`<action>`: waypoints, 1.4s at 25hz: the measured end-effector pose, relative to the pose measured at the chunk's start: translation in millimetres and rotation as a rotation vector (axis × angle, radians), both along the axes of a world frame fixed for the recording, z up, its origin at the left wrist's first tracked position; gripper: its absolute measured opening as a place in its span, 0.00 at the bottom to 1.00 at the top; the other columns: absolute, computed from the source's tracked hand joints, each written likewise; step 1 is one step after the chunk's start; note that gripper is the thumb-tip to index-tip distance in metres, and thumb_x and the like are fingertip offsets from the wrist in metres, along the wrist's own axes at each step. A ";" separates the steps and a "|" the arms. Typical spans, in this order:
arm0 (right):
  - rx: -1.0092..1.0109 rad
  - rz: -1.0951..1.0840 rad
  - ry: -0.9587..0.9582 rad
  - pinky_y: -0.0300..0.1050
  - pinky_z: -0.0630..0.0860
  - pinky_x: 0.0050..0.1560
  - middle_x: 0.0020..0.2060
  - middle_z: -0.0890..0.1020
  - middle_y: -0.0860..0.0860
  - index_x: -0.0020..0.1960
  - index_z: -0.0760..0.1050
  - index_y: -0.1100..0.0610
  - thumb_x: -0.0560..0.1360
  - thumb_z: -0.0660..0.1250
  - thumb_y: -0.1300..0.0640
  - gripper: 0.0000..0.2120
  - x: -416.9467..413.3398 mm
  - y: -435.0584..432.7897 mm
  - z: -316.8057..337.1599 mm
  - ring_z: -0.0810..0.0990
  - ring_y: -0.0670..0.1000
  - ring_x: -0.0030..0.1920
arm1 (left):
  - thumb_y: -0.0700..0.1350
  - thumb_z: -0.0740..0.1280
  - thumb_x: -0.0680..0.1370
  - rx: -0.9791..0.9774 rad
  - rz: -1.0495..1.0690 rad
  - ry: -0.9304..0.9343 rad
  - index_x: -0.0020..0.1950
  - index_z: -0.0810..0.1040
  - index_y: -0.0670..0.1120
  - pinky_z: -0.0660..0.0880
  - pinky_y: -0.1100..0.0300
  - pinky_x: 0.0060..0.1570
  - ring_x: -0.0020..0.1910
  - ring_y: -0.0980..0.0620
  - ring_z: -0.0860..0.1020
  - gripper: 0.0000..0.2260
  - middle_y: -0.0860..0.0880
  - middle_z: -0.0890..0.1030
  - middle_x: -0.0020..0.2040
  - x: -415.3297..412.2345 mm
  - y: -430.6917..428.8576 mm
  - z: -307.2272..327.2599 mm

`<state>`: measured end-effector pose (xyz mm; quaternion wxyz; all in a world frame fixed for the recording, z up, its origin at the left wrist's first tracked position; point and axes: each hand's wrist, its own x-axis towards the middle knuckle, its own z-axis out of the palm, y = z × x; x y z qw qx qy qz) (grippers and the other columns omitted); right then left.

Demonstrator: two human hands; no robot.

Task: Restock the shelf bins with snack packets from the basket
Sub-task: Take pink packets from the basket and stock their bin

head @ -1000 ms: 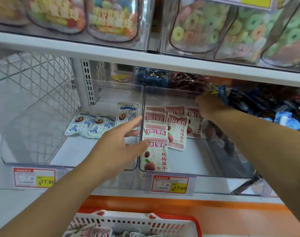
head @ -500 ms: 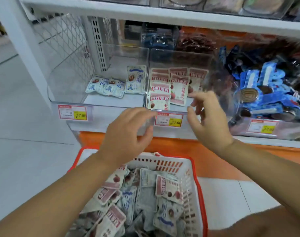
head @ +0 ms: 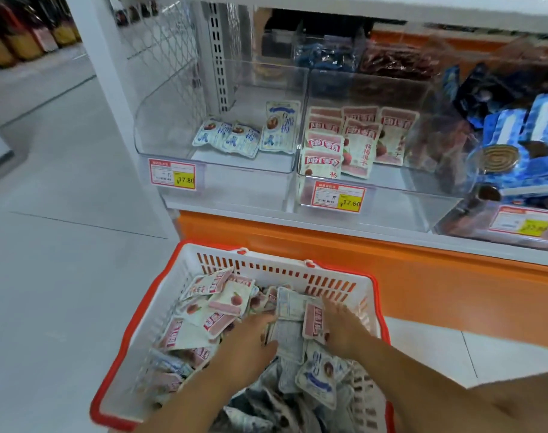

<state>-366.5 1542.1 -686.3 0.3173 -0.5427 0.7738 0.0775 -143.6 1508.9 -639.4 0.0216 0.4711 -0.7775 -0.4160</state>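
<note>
Down in the basket (head: pixel 172 295), white packets (head: pixel 229 300) banded pink.
Heaped flat, long axes every way; left grip (head: pixel 247 342), right grip (head: pixel 341 329) among them, hold unclear.

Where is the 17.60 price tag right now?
In the head view, the 17.60 price tag is right of centre, on the front of the bin holding red packets, right of the 17.80 tag and above the basket.

basket (head: pixel 185 295) on floor before shelf bins (head: pixel 222 170) | packets (head: pixel 222 301) in basket | hands (head: pixel 251 342) among packets
</note>
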 end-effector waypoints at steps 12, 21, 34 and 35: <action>-0.308 -0.638 -1.010 0.55 0.78 0.58 0.48 0.86 0.55 0.54 0.82 0.59 0.69 0.72 0.40 0.25 25.5 -7.4 81.4 0.84 0.57 0.51 | 0.46 0.75 0.73 0.647 0.457 0.485 0.61 0.78 0.44 0.80 0.52 0.55 0.52 0.46 0.83 0.18 0.45 0.83 0.57 -20.6 -8.2 11.0; -0.444 -0.662 -1.168 0.50 0.80 0.48 0.51 0.85 0.59 0.61 0.78 0.60 0.78 0.66 0.56 0.13 17.6 16.4 123.9 0.84 0.58 0.50 | 0.41 0.71 0.76 0.623 0.344 0.615 0.58 0.78 0.42 0.81 0.50 0.50 0.46 0.41 0.85 0.12 0.44 0.86 0.48 -30.3 -0.3 66.9; -0.793 -0.169 -0.157 0.45 0.75 0.37 0.34 0.82 0.51 0.41 0.77 0.57 0.68 0.78 0.54 0.11 -71.3 -33.2 345.0 0.79 0.49 0.32 | 0.55 0.69 0.76 -0.485 0.068 0.522 0.68 0.71 0.63 0.77 0.58 0.56 0.56 0.64 0.76 0.21 0.62 0.77 0.61 -74.3 -74.4 218.0; -0.812 -0.183 -0.007 0.46 0.71 0.35 0.34 0.80 0.53 0.40 0.76 0.58 0.68 0.78 0.53 0.13 -89.0 -48.7 355.5 0.76 0.50 0.31 | 0.57 0.67 0.76 -0.615 0.074 0.425 0.72 0.67 0.62 0.75 0.55 0.61 0.61 0.61 0.74 0.24 0.60 0.74 0.67 -72.3 -90.3 223.9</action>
